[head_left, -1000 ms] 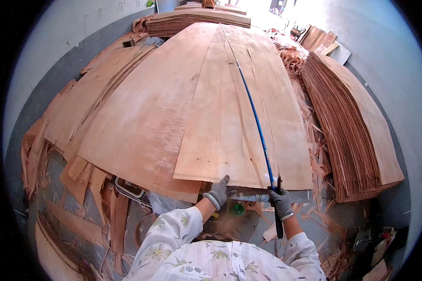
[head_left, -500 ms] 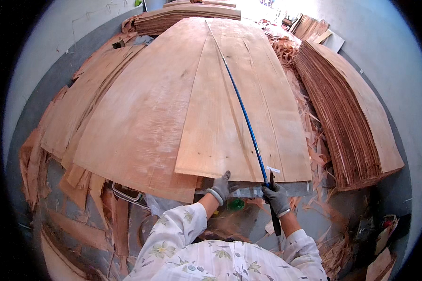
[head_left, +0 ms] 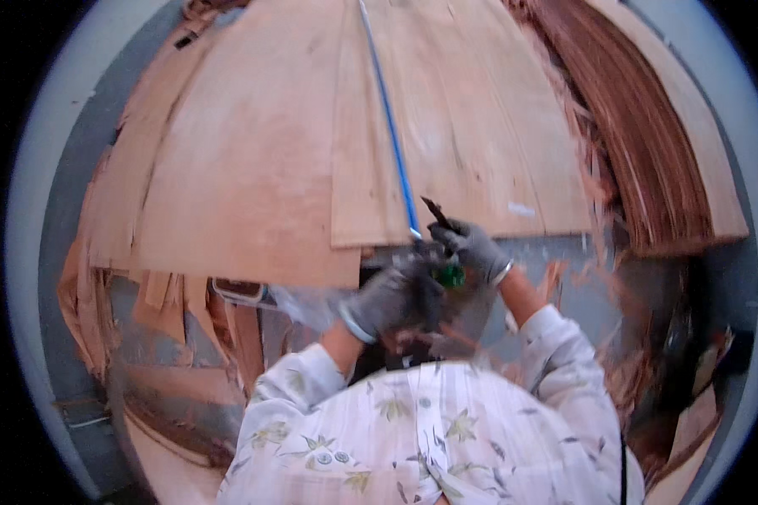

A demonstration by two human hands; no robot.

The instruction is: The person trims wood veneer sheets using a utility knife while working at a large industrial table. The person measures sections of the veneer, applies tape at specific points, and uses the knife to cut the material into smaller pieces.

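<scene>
Away from the sheet edge, the left hand has moved across to the lower end of the blue rod, where its fingers look curled around the dark handle, though blur softens the grip. Closed too, the right hand sits just beside it at 2 o'clock, grasping one dark tool that points to 11. From the hands, the single rod runs toward 12 over two overlapping sheets: one narrow sheet at 12 to 1, one wide sheet at 10. One tall veneer stack stands at 2.
</scene>
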